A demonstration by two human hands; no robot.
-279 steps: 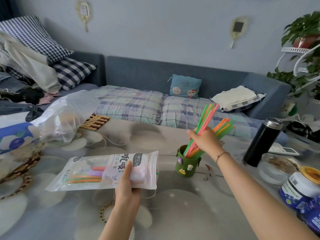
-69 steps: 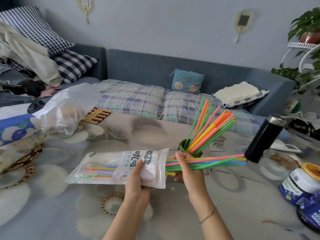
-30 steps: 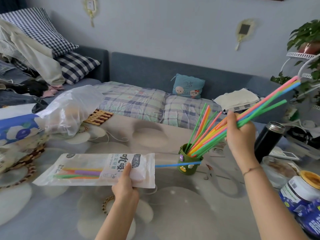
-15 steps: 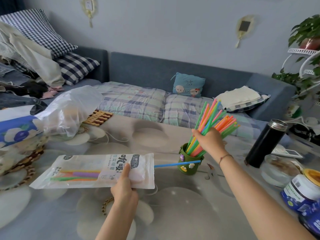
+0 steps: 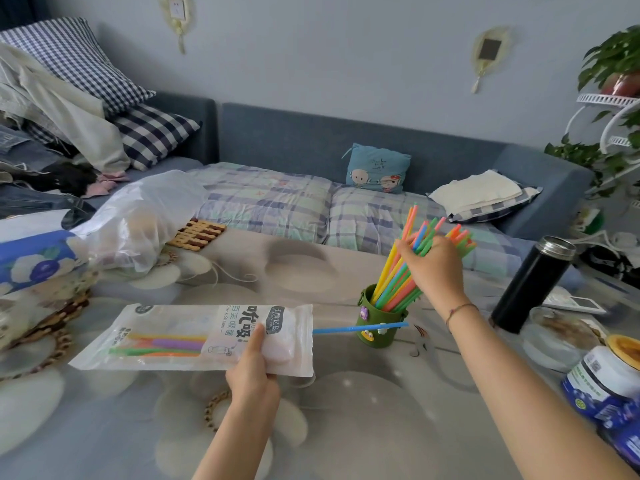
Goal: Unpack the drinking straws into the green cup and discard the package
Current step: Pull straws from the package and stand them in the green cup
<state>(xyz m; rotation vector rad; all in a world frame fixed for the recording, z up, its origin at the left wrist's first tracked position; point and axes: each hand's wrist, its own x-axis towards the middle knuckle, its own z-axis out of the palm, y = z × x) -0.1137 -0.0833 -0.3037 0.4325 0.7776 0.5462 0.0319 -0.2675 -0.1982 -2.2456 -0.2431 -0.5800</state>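
Observation:
My left hand [image 5: 254, 370] grips the white straw package [image 5: 180, 336] near its open right end, level above the table. Several coloured straws still lie inside it at the left, and one blue straw [image 5: 360, 329] pokes out of the opening towards the right. The small green cup [image 5: 379, 327] with stickers stands on the table right of the package, full of straws [image 5: 398, 282] that lean up and to the right. My right hand [image 5: 433, 263] is above the cup, fingers closed around the upper part of that bunch.
A black flask [image 5: 533, 284] stands right of the cup, with a glass dish [image 5: 557, 336] and a blue jar [image 5: 609, 379] nearer me. A clear plastic bag [image 5: 142, 220] and wooden trivet [image 5: 195, 233] lie at the table's far left. A sofa runs behind the table.
My right hand carried a bunch of straws from high at the right down into the green cup and now holds them there. The package and the protruding blue straw stayed put.

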